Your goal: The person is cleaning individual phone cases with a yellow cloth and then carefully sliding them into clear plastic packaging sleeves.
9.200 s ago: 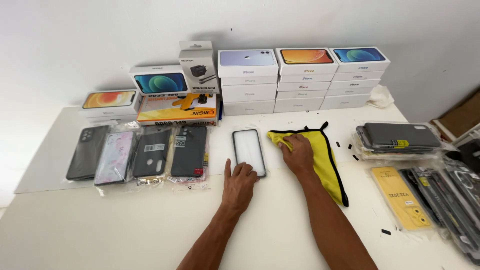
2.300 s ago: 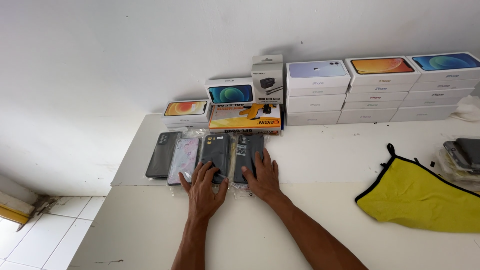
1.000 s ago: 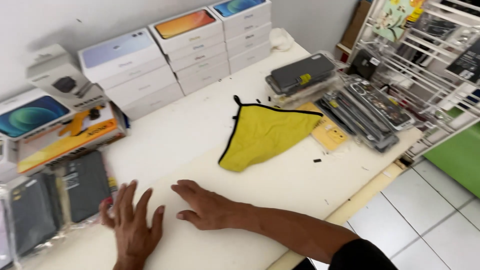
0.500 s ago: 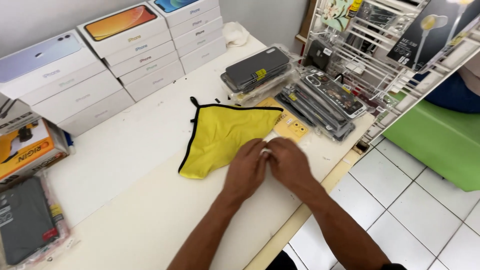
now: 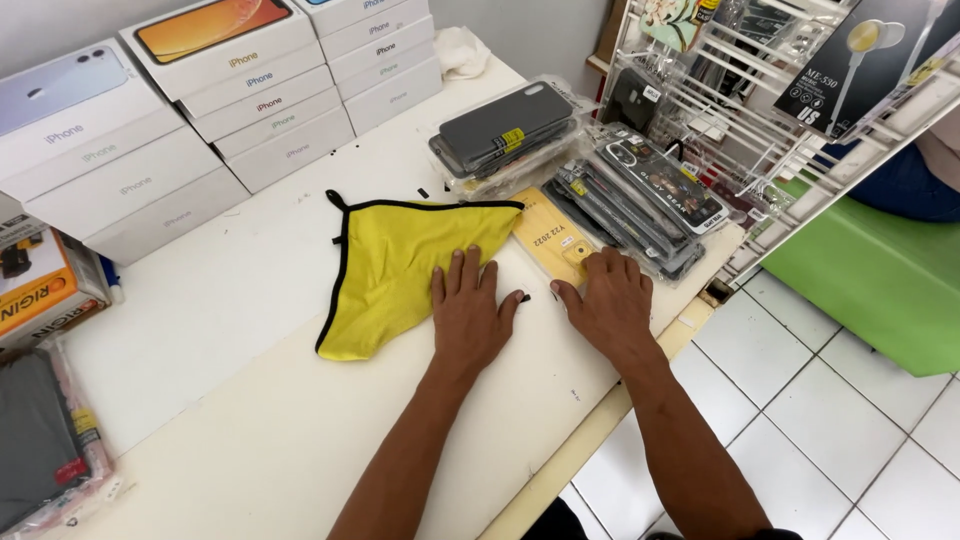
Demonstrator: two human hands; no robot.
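Left hand [image 5: 470, 315] lies flat and palm down on the white counter [image 5: 230, 400], its fingers spread a little, with the fingertips resting on the lower edge of the yellow cloth [image 5: 400, 265] and the thumb stretched out to the side on bare counter; it grips nothing. Right hand [image 5: 605, 300] is also flat and open, palm down, close beside the left but not touching it, its fingertips on the near end of a yellow packet [image 5: 552, 240] that lies on the counter between the cloth and the piles of cases. A tiny dark speck [image 5: 524, 297] sits on the counter between the two thumbs; what it is cannot be told. The yellow cloth has a black hem and lies crumpled in a rough triangle, its far corner reaching toward a stack of grey phone cases [image 5: 505, 130] in clear wrappers. Just right of the packet, a row of darker packaged cases [image 5: 640, 195] lies fanned along the counter's edge, next to a white wire rack [image 5: 760, 110] hung with more goods. Along the far side stand stacks of white phone boxes [image 5: 200, 90]. At the near left corner lies another wrapped dark case [image 5: 40, 440], and beyond it an orange-and-black box [image 5: 40, 290].
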